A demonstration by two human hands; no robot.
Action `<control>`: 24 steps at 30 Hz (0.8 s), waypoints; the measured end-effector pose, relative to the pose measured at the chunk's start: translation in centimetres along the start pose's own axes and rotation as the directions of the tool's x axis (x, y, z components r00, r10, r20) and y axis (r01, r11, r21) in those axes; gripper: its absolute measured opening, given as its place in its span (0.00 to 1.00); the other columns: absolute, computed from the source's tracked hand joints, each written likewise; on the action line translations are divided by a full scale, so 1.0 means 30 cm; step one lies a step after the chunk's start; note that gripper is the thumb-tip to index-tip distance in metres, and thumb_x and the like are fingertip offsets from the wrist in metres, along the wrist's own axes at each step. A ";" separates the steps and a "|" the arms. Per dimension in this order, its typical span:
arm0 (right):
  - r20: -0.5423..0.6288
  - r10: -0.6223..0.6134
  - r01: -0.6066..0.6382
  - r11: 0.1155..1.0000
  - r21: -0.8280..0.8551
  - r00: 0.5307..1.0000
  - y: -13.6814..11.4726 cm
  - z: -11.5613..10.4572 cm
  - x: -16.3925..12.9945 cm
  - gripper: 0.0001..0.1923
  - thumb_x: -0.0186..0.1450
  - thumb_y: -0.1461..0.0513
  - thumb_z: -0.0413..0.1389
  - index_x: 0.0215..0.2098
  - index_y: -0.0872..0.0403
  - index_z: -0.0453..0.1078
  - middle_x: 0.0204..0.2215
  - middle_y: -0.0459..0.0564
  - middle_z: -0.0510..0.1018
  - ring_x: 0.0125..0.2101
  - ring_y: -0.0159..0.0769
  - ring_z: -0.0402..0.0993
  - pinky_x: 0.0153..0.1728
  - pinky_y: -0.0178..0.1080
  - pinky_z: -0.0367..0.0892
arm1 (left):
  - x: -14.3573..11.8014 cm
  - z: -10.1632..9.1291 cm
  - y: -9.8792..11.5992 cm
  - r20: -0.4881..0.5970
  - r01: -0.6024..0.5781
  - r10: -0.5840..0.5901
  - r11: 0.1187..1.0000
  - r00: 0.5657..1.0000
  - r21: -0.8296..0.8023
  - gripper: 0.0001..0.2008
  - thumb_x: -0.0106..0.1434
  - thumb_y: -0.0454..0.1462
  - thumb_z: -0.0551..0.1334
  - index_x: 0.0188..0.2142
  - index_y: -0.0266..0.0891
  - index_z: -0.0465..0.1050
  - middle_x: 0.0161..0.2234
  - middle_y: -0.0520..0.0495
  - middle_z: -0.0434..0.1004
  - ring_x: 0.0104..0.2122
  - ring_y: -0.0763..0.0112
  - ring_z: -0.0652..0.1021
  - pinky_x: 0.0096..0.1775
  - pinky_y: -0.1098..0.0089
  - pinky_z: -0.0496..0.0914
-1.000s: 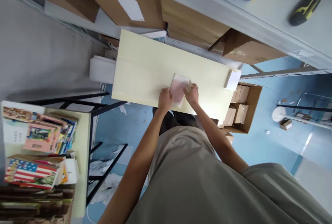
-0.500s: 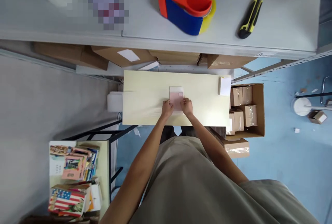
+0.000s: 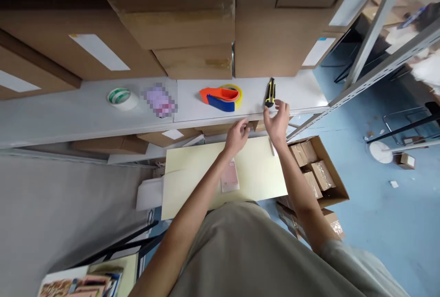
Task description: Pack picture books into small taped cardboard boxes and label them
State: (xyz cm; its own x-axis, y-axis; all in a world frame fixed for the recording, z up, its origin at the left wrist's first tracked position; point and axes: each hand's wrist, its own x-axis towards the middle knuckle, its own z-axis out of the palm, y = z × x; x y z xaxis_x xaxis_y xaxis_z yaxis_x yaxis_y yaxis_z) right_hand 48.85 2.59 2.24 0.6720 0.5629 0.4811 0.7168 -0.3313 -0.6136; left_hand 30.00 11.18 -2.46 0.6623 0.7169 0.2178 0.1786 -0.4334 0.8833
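A black and yellow utility knife [image 3: 270,93] lies on the grey shelf near its right end. My right hand [image 3: 277,123] reaches to the knife's lower end, thumb and fingers apart on either side; whether it touches the knife is hard to tell. My left hand [image 3: 237,137] hovers empty above the table by the shelf's front edge, fingers loosely bent and apart. A pale pink flat pad or booklet [image 3: 229,178] rests on the cream table [image 3: 192,178] under my left forearm, which partly hides it.
On the shelf [image 3: 192,118] are an orange and blue tape dispenser [image 3: 220,97], a tape roll [image 3: 122,99] and a blurred purple item [image 3: 160,100]. Large cartons [image 3: 268,35] stand behind. Right of the table is an open box [image 3: 338,187] of small cartons; books [image 3: 85,285] lie lower left.
Both hands have left the pink pad and moved forward, the right to the utility knife and the left toward the shelf edge. The view has tilted up, showing more of the shelf.
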 end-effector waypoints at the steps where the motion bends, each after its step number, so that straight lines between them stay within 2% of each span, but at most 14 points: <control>1: 0.001 0.010 -0.010 0.999 -0.044 1.000 -0.006 0.003 0.087 0.22 0.79 0.53 0.57 0.66 0.53 0.69 0.61 0.66 0.75 0.61 0.55 0.77 0.65 0.58 0.74 | 0.084 0.006 0.056 -0.006 -0.054 0.054 0.999 0.999 -0.003 0.21 0.77 0.34 0.65 0.67 0.43 0.76 0.64 0.36 0.85 0.61 0.55 0.86 0.62 0.55 0.83; 4: 0.065 0.121 -0.109 0.980 -0.163 0.991 -0.025 0.050 0.268 0.19 0.76 0.56 0.60 0.62 0.54 0.70 0.60 0.66 0.74 0.62 0.56 0.76 0.64 0.57 0.74 | 0.290 0.027 0.187 -0.023 -0.123 0.123 0.992 0.992 0.012 0.23 0.76 0.32 0.65 0.68 0.40 0.76 0.65 0.33 0.84 0.59 0.53 0.87 0.62 0.54 0.84; 7: 0.117 0.261 -0.234 0.951 -0.204 0.958 -0.039 0.106 0.341 0.15 0.74 0.58 0.60 0.57 0.52 0.71 0.58 0.62 0.73 0.60 0.57 0.76 0.61 0.56 0.74 | 0.420 0.055 0.258 -0.029 -0.101 0.101 0.995 0.994 0.022 0.23 0.74 0.31 0.66 0.67 0.39 0.77 0.65 0.32 0.84 0.58 0.52 0.87 0.62 0.52 0.83; 10: 0.129 0.301 -0.273 0.941 -0.199 0.945 -0.036 0.133 0.359 0.12 0.73 0.62 0.57 0.55 0.51 0.70 0.57 0.60 0.73 0.60 0.55 0.77 0.61 0.55 0.74 | 0.460 0.081 0.288 -0.044 -0.080 0.081 0.997 0.996 0.010 0.22 0.73 0.30 0.66 0.65 0.40 0.77 0.64 0.32 0.84 0.56 0.51 0.88 0.61 0.51 0.84; 12: 0.126 0.279 -0.253 0.949 -0.188 0.952 -0.013 0.131 0.350 0.15 0.71 0.64 0.57 0.56 0.51 0.69 0.58 0.60 0.74 0.58 0.53 0.78 0.62 0.55 0.74 | 0.419 0.088 0.278 -0.048 -0.110 0.110 0.994 0.993 -0.009 0.22 0.74 0.30 0.65 0.66 0.40 0.77 0.64 0.33 0.84 0.56 0.54 0.87 0.59 0.54 0.84; 14: 0.103 0.221 -0.202 0.965 -0.166 0.970 0.032 0.114 0.305 0.17 0.71 0.64 0.57 0.58 0.52 0.70 0.58 0.61 0.74 0.57 0.51 0.78 0.62 0.55 0.75 | 0.315 0.084 0.226 -0.034 -0.162 0.161 0.986 0.986 -0.033 0.23 0.76 0.31 0.64 0.68 0.41 0.76 0.65 0.35 0.83 0.55 0.57 0.87 0.58 0.58 0.84; 16: 0.067 0.116 -0.107 0.986 -0.128 0.991 0.090 0.081 0.201 0.20 0.73 0.62 0.56 0.62 0.53 0.70 0.60 0.61 0.73 0.58 0.51 0.78 0.62 0.57 0.76 | 0.152 0.065 0.123 -0.003 -0.162 0.162 0.986 0.987 -0.046 0.23 0.78 0.33 0.62 0.70 0.42 0.75 0.65 0.36 0.84 0.55 0.60 0.87 0.58 0.61 0.83; 18: 0.059 -0.006 0.009 0.998 -0.058 0.998 0.142 0.034 0.037 0.25 0.76 0.59 0.51 0.70 0.52 0.67 0.64 0.62 0.71 0.60 0.51 0.79 0.60 0.59 0.78 | -0.054 0.032 -0.022 0.028 -0.041 0.042 0.999 0.999 -0.022 0.24 0.78 0.33 0.61 0.71 0.42 0.75 0.64 0.38 0.85 0.54 0.63 0.87 0.58 0.63 0.83; 20: 0.103 -0.074 0.069 0.996 0.052 0.992 0.172 -0.019 -0.166 0.31 0.78 0.56 0.48 0.77 0.51 0.63 0.70 0.64 0.70 0.60 0.50 0.80 0.56 0.58 0.81 | -0.276 -0.013 -0.185 0.033 0.193 -0.196 0.979 0.980 0.066 0.24 0.76 0.31 0.61 0.69 0.42 0.76 0.63 0.38 0.86 0.54 0.63 0.87 0.57 0.64 0.83; 22: 0.194 -0.056 0.024 0.986 0.163 0.979 0.171 -0.063 -0.382 0.34 0.77 0.56 0.51 0.80 0.51 0.61 0.70 0.65 0.73 0.60 0.50 0.81 0.54 0.55 0.82 | -0.488 -0.057 -0.335 -0.009 0.447 -0.457 0.867 0.890 0.219 0.25 0.74 0.28 0.60 0.67 0.39 0.77 0.63 0.36 0.84 0.54 0.59 0.87 0.59 0.61 0.83; 24: 0.361 -0.010 -0.070 0.976 0.207 0.932 0.147 -0.085 -0.588 0.35 0.75 0.55 0.53 0.79 0.51 0.64 0.65 0.62 0.79 0.56 0.48 0.83 0.52 0.54 0.83 | -0.659 -0.087 -0.446 -0.029 0.589 -0.623 0.723 0.782 0.361 0.26 0.72 0.27 0.60 0.67 0.38 0.77 0.64 0.34 0.82 0.59 0.53 0.86 0.66 0.53 0.80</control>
State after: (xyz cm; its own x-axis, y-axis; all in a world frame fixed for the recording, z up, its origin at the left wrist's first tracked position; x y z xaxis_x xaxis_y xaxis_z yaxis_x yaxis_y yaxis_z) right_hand 40.63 -10.74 -7.36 0.5525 0.8017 0.2282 0.6138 -0.2062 -0.7620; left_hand 12.62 4.23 -17.52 0.3852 0.8465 -0.3676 0.7821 -0.0880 0.6169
